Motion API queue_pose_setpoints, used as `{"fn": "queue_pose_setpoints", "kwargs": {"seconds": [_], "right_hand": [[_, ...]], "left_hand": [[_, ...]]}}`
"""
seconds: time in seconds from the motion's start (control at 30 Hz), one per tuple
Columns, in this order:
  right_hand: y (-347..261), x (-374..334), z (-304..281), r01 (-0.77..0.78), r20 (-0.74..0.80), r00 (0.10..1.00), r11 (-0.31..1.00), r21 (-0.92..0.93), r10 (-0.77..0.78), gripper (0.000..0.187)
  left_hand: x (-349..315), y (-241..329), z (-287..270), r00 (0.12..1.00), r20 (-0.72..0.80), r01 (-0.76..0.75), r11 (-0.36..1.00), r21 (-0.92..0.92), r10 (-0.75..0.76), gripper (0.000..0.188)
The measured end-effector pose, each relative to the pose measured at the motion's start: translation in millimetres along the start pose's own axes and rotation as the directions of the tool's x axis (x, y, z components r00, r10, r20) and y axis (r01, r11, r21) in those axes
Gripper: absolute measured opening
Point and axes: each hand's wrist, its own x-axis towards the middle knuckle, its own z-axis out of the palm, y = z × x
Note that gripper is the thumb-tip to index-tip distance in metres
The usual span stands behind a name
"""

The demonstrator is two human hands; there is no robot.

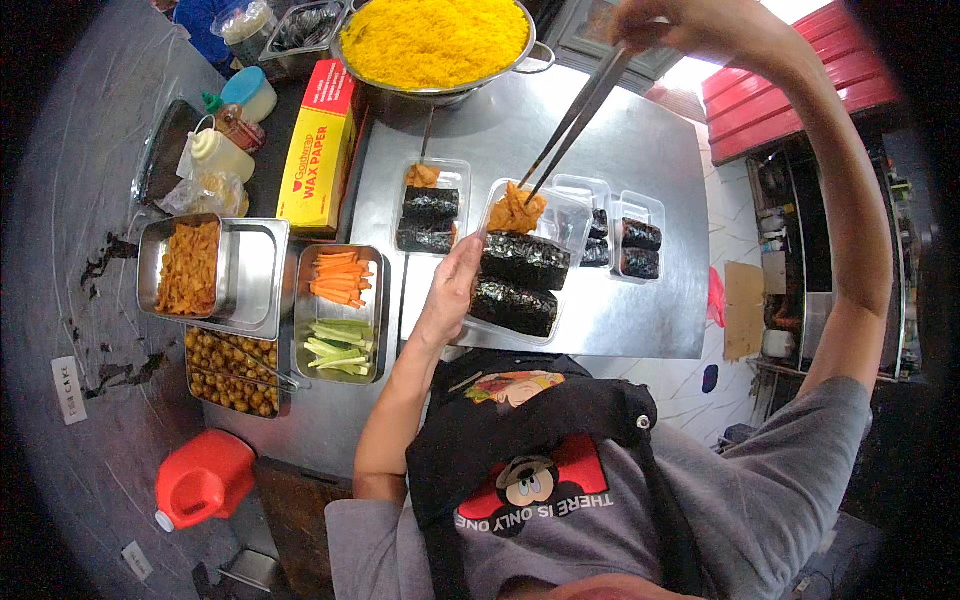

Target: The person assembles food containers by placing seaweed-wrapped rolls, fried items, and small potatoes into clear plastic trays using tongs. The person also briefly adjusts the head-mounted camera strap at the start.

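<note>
Near the middle of the steel table, my left hand (452, 290) grips the side of a clear plastic container (574, 218). In it lie two black seaweed-wrapped rolls (522, 260), with a heap of orange sauced pieces (514, 208) at the far end. Up at the top right, my right hand (690, 28) is closed round long metal tongs (583, 115). The tong tips point down and touch the orange pieces; whether they pinch any I cannot tell. Beside the held container stands another clear container (431, 170) with rolls and orange pieces.
More roll containers (641, 236) stand to the right. A colander of yellow rice (435, 45) is at the back, near a wax paper box (318, 150). Left are trays of orange pieces (188, 270), carrot sticks (340, 278), cucumber sticks (340, 347) and brown balls (232, 370).
</note>
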Motion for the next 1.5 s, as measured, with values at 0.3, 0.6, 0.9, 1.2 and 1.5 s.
{"fn": "queue_pose_setpoints", "kwargs": {"seconds": [0.3,0.6,0.9,1.2,1.5], "right_hand": [[67,-53,127,-0.199,-0.23,0.932,0.926,0.321,0.28,0.022],[46,-119,239,-0.265,-0.02,0.836,0.436,0.86,0.548,0.025],[44,-154,268,-0.313,0.093,0.707,0.192,0.93,0.701,0.026],[31,-140,264,-0.269,0.079,0.712,0.167,0.948,0.698,0.026],[24,-124,260,-0.174,0.04,0.744,0.135,0.975,0.667,0.026]], "left_hand": [[37,-69,-2,0.972,-0.232,0.048,0.992,0.119,-0.019,0.051],[90,-81,8,0.932,-0.351,0.263,0.837,0.48,-0.092,0.049],[61,-43,71,0.913,-0.058,-0.144,0.451,0.881,0.404,0.025],[70,-81,100,0.976,0.083,-0.114,0.147,0.983,0.2,0.027],[100,-102,95,0.977,0.063,-0.081,0.083,0.993,0.205,0.022]]}}
